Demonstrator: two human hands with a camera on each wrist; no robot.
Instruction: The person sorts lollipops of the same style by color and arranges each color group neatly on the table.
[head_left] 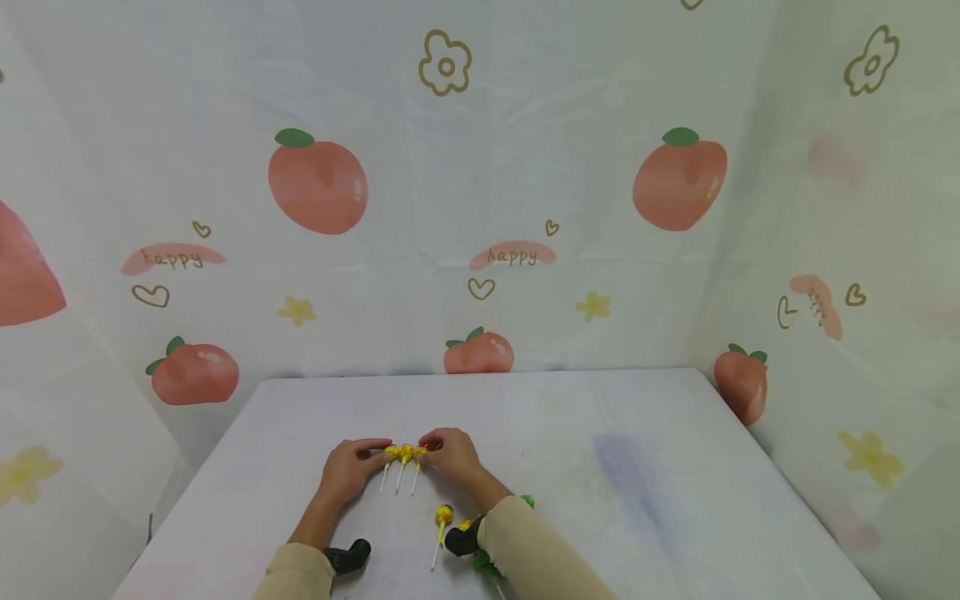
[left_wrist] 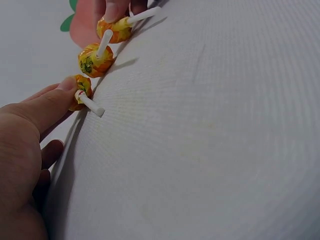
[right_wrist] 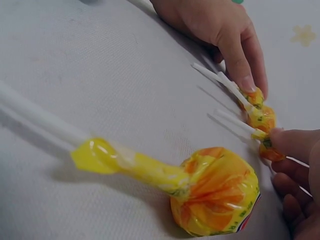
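Note:
Three yellow-orange wrapped lollipops stand side by side in a short row on the white table, white sticks toward me. My left hand (head_left: 347,470) pinches the head of the left lollipop (left_wrist: 82,86) between thumb and fingers. At the other end, my right hand (head_left: 454,458) pinches the head of the right lollipop (right_wrist: 270,149). Between them the middle lollipop (head_left: 407,452) is held by neither hand. Closer to me lies another yellow lollipop (head_left: 444,515), large in the right wrist view, untouched.
Under the right forearm, a further yellow lollipop (head_left: 466,525) and green-wrapped lollipops (head_left: 486,565) are partly hidden; another bit of green (head_left: 528,501) shows beyond the sleeve. Behind the white table (head_left: 555,417) hangs a fruit-printed curtain (head_left: 405,317).

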